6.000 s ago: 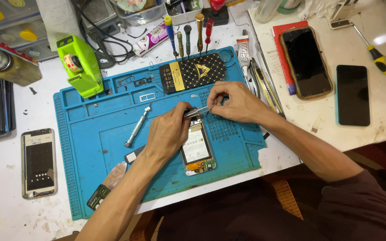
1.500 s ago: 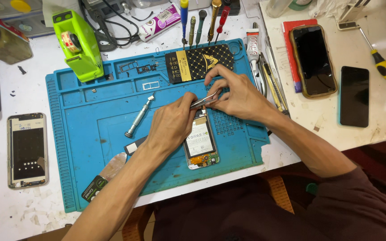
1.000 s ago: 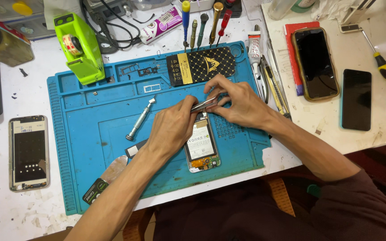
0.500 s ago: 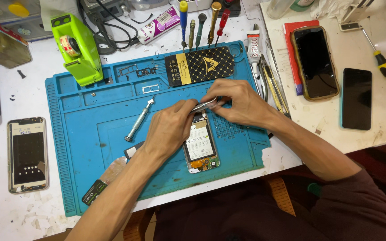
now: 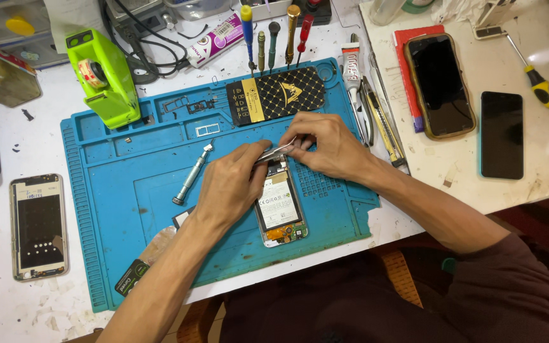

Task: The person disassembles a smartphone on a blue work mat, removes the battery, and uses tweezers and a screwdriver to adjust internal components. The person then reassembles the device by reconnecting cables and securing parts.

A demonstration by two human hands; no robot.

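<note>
An opened phone [image 5: 280,204] with its white battery and orange board showing lies on the blue repair mat [image 5: 128,203]. My left hand [image 5: 230,184] rests on the phone's left side, fingers pressing near its top. My right hand [image 5: 328,146] grips metal tweezers [image 5: 276,152], whose tips point left over the phone's top end, next to my left fingertips. The phone's upper part is hidden under both hands.
A silver screwdriver [image 5: 192,174] lies on the mat left of my hands, a black-and-gold case [image 5: 277,95] behind them. Green tape dispenser [image 5: 101,76] at back left, a row of screwdrivers [image 5: 271,35] at the back, two phones [image 5: 440,82] at right, a phone frame [image 5: 37,225] at left.
Both hands stay over the phone's top end with the tweezers; only small shifts of fingers and of the camera view. Nothing picked up or released.
</note>
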